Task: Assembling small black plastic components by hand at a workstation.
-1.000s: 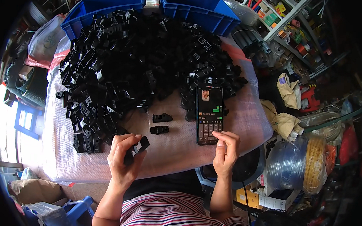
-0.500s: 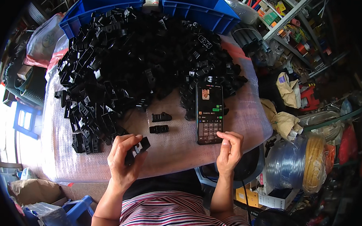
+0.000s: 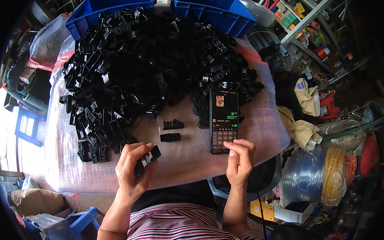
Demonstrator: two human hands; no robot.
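- My left hand is clamped on a black plastic part, thumb on one side and fingers on the other, near the front edge of the wrapped tabletop; the pinch seems meant to keep it steady off to one side.
- My right hand, well apart from the left, grips nothing: its index finger reaches over the phone's lit keypad, though I cannot tell whether it presses.
- The phone's top end meets the pile of black parts, which probably props it toward me; its tilt is unclear.
- Two loose black parts lie between hands and pile, likely set out for easy reach.
- Blue bins stand behind the pile, perhaps helping to contain it.
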